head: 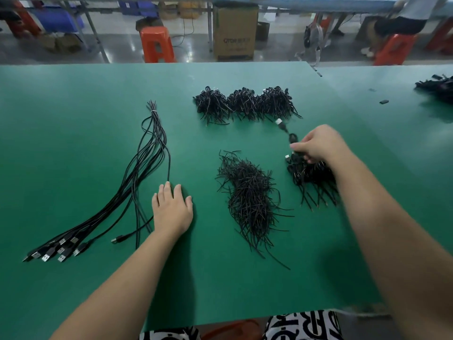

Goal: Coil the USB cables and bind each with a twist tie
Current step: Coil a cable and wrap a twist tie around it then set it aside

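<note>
The right hand (pixel 316 143) pinches a coiled cable (pixel 293 138) above the near bundle pile (pixel 311 175). The left hand (pixel 171 207) lies flat, fingers straight, just right of the loose cables (pixel 137 182) (running away from the person); it is nearer.

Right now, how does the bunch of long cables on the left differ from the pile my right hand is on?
The long cables lie uncoiled and stretched out, plugs fanned near the table edge; the right pile is short coiled bundles heaped together. The left hand rests flat beside the long cables; the right hand grips a bundle. Both are black.
</note>
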{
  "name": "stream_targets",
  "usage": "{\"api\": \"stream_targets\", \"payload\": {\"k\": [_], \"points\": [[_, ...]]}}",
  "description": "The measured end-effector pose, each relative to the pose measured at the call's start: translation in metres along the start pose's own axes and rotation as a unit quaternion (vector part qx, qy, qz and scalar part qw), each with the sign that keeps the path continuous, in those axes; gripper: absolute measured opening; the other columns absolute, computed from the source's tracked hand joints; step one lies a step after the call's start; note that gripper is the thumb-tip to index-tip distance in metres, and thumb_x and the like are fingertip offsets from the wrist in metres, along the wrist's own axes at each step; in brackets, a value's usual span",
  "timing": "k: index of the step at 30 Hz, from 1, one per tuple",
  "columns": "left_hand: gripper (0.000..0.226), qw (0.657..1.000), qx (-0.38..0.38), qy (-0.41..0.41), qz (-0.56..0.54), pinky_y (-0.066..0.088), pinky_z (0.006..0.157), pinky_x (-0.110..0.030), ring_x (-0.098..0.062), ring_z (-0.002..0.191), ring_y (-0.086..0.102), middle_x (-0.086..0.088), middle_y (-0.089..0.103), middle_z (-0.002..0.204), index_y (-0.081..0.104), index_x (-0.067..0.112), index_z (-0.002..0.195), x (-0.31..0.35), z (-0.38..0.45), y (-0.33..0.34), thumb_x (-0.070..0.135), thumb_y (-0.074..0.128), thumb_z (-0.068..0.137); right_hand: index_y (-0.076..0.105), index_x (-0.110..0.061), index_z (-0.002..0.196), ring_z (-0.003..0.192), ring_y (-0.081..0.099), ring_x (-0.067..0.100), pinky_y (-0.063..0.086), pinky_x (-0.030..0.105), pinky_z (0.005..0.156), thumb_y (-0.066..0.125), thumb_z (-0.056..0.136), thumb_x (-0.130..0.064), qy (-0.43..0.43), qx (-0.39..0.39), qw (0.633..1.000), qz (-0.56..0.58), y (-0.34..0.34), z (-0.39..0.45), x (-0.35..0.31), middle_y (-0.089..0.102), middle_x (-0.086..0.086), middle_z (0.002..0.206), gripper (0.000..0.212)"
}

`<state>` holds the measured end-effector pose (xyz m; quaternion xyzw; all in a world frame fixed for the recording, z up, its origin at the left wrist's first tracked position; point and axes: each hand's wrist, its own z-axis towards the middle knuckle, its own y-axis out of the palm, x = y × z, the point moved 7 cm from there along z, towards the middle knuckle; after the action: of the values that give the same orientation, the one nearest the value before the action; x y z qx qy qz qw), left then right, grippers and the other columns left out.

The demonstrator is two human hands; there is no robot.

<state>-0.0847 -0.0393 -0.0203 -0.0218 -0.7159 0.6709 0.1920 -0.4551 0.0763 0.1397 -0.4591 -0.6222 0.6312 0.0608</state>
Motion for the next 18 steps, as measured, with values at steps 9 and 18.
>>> {"api": "stream_targets", "payload": {"k": [9,18], "points": [[0.054,0.998,0.069,0.0,0.012,0.02,0.12,-0.048,-0.03,0.147,0.026,-0.017,0.036,0.155,0.046,0.012,0.142,0.001,-0.003,0.0,0.041,0.042,0.097,0.058,-0.003,0.084,0.095,0.066,0.032,0.042,0.033,0.068,0.077,0.079,-0.054,0.187,0.07,0.963,-0.181,-0.043,0.062,0.101,0.07,0.017,0.1,0.055],[0.054,0.997,0.069,-0.007,0.017,0.019,0.121,-0.048,-0.028,0.148,0.024,-0.015,0.034,0.157,0.043,0.014,0.144,0.001,-0.003,-0.001,0.042,0.041,0.097,0.047,-0.007,0.068,0.069,0.048,0.027,0.038,0.031,0.058,0.074,0.087,-0.041,0.185,0.067,0.96,-0.2,-0.006,0.073,0.121,0.045,0.009,0.066,0.048]]}}
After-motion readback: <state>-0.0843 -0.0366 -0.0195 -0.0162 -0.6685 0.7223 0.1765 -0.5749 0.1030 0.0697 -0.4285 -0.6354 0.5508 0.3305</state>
